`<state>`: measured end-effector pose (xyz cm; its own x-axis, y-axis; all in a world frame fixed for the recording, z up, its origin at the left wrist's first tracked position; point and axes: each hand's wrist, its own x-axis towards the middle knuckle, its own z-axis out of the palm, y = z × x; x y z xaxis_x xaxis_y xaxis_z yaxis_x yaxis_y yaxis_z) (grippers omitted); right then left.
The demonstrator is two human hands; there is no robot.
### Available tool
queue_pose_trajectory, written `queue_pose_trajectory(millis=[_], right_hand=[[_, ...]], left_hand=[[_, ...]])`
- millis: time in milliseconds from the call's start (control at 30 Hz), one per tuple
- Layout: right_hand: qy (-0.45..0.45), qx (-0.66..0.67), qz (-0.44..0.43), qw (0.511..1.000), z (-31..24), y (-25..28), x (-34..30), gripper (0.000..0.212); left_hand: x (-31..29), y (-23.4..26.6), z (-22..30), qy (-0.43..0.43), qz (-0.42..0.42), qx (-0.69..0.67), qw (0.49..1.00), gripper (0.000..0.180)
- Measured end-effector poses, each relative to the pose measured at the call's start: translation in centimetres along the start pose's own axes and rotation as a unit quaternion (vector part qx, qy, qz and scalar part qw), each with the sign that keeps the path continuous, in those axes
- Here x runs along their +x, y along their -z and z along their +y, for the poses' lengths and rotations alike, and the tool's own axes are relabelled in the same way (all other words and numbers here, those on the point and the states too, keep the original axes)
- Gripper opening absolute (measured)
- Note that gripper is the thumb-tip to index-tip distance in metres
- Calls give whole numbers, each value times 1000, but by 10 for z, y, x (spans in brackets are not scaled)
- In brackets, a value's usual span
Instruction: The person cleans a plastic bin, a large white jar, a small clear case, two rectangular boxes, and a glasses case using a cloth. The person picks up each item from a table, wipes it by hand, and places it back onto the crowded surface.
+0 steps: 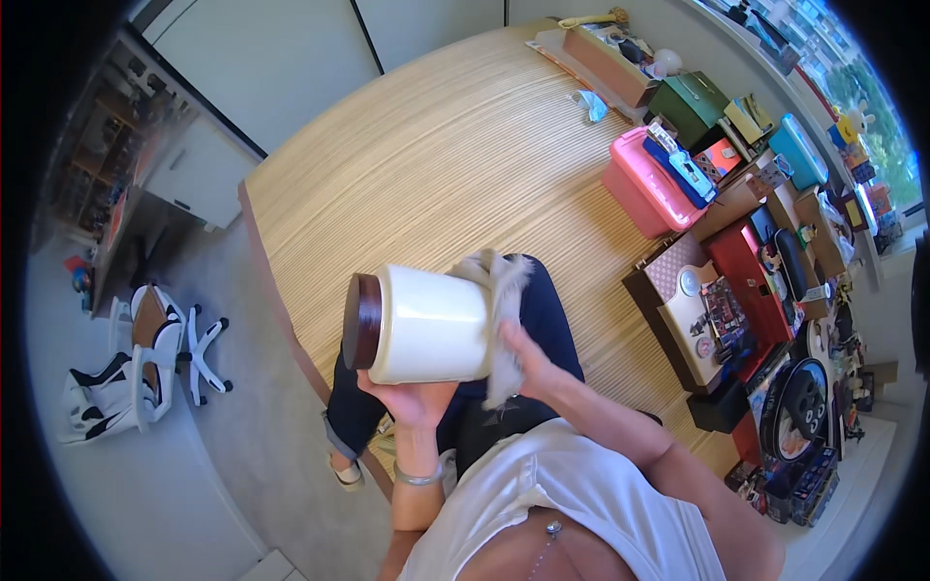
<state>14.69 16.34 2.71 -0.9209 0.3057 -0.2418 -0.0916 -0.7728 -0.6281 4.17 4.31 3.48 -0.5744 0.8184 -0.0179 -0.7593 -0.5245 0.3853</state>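
A cream-white jar (434,324) with a dark brown lid (362,321) lies on its side in the air above my lap, its lid toward the left. My left hand (412,399) is wrapped round it from below, near the lid end. At the opposite end, my right hand (524,360) grips a greyish, fluffy cloth (506,295) and presses it against the jar's base. The cloth drapes over that end and hides the base. Some of my right fingers are hidden behind the cloth.
Beneath me spreads a ribbed, light wooden platform (387,165). Along its right side stand a pink lidded box (639,184), a green box (688,107), an open brown case (673,324) and many small items. White chairs (145,358) stand on the grey floor at left.
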Motion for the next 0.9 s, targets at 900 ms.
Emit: queue_pose_trajectory(millis=[900], right_hand=[[391,-699,-31,598,-59,-53,7,55]], left_hand=[[3,-1,-3,-49,161,330,929,94]])
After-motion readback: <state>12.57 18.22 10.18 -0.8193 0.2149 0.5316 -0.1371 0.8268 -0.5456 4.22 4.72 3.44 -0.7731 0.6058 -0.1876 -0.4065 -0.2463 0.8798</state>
